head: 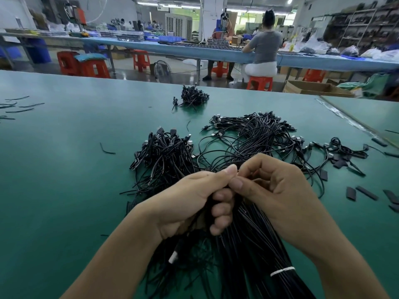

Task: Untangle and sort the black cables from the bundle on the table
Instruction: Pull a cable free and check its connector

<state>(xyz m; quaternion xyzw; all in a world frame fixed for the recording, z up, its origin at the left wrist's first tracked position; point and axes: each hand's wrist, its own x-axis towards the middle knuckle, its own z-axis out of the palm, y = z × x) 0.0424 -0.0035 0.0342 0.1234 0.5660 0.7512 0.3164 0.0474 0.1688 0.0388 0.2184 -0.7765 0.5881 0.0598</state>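
Observation:
A thick bundle of black cables runs from the bottom of the view up between both hands; a white tie binds it low on the right. My left hand grips the bundle, fingers curled round it. My right hand pinches a thin cable strand at the bundle's top, thumb against my left thumb. Beyond the hands lie a tangled pile of cables on the left and a looser spread of cables with plugs on the right.
A smaller cable heap sits farther back on the green table. Short black sleeve pieces lie at the right, loose strands at the far left. A person sits on a red stool at a bench beyond.

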